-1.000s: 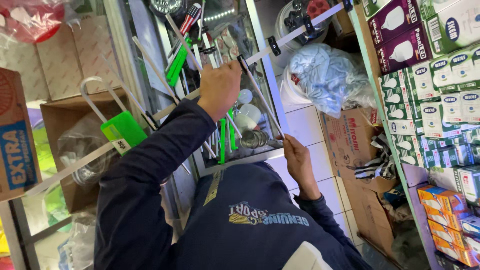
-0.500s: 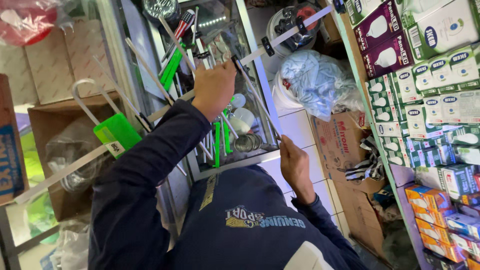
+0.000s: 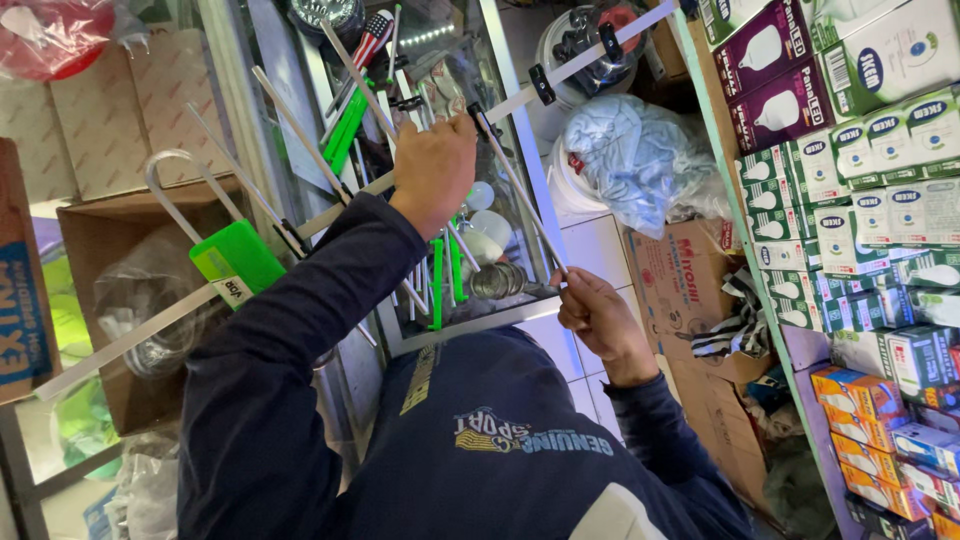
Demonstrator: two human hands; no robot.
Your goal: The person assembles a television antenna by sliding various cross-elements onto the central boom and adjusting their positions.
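Overhead, held up before the glass cabinet [image 3: 300, 60] — long white antenna boom [image 3: 330, 205] with thin rods. Left hand [image 3: 432, 172] closed around boom's middle; right hand [image 3: 597, 315] lower — fingers pinching one metal rod [image 3: 520, 190] end.

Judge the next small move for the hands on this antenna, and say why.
Probably the right hand should swing the thin rod about its black clip while the left hand steadies the boom: the right hand pinches the rod's free end, the left grips the boom beside that clip.
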